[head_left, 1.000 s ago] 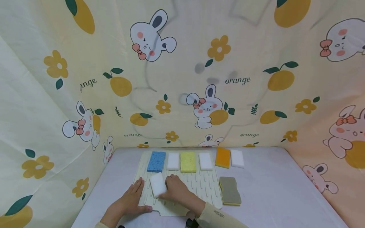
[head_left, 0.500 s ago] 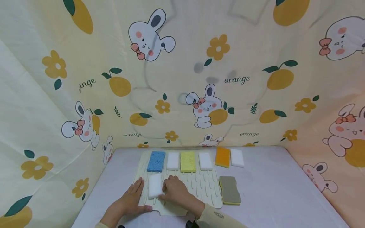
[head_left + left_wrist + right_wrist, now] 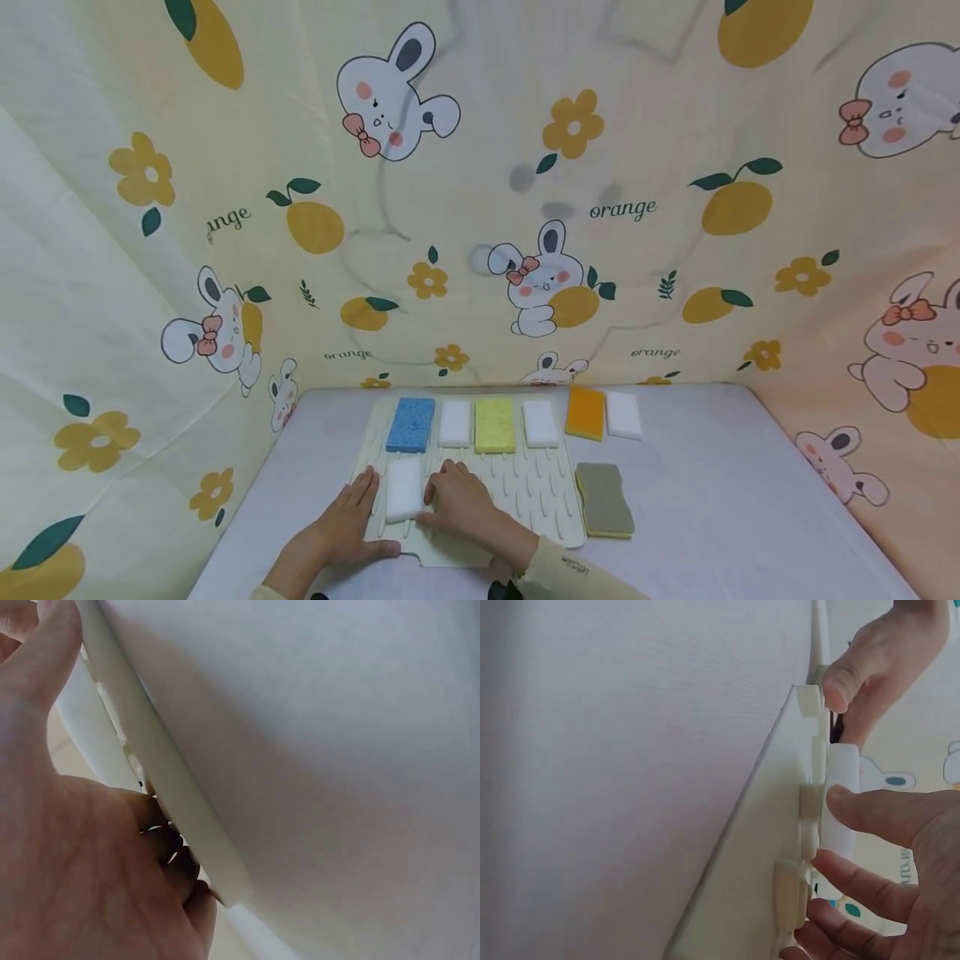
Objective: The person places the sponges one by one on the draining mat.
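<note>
Five sponges (image 3: 494, 426) on the mat (image 3: 525, 504), three more (image 3: 606, 500) off it toward 2 and 3 o'clock; left hand (image 3: 342, 521) spread at 8, right hand (image 3: 461, 502) pinching a white one (image 3: 404, 490)

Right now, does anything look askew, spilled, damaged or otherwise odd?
Nothing looks spilled or damaged. Possibly out of place: the orange rectangular sponge, a white foam block and the wavy-sided grey-and-yellow sponge lie right of the ridged cream mat, whereas another white foam block, beside the right hand, rests on it.

Right grip (image 3: 461, 500) and grey sponge (image 3: 604, 500) hem passable room over the mat (image 3: 534, 493)
</note>
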`<state>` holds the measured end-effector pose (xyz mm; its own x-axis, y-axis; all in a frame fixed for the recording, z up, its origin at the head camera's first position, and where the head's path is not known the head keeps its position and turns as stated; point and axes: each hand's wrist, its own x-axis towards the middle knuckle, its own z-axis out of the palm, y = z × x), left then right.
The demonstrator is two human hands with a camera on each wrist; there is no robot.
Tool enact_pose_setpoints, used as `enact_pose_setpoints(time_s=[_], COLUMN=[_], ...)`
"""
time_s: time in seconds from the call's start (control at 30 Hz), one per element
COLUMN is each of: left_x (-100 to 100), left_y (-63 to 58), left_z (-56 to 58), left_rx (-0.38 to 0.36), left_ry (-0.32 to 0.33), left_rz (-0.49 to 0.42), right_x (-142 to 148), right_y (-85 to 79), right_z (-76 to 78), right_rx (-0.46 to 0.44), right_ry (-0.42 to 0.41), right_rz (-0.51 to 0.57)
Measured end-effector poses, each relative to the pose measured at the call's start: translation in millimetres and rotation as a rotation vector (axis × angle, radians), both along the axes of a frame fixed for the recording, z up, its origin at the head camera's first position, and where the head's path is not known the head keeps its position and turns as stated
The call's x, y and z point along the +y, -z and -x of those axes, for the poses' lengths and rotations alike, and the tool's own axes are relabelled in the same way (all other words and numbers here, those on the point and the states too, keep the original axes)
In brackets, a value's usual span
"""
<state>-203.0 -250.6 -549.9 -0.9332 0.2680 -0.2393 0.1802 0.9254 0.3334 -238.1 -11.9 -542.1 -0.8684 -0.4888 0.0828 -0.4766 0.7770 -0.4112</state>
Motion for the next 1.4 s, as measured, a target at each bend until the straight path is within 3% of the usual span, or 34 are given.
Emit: enact_pose_setpoints(time_s=[0.7, 1.4], left_x=[1, 0], left_y=[0.3, 2.5], left_z=[0.5, -0.2], left_rx=[0.008, 0.014], left_ry=[0.004, 0.008], left_rz=[0.003, -0.027], right_x=[42, 97], right_y=[-2.2, -11.4], right_z=[-1.9, -6.2], right_rx=[-0.060, -0.059], right_ry=[-0.081, 0.035], right_rz=[0.175, 0.225])
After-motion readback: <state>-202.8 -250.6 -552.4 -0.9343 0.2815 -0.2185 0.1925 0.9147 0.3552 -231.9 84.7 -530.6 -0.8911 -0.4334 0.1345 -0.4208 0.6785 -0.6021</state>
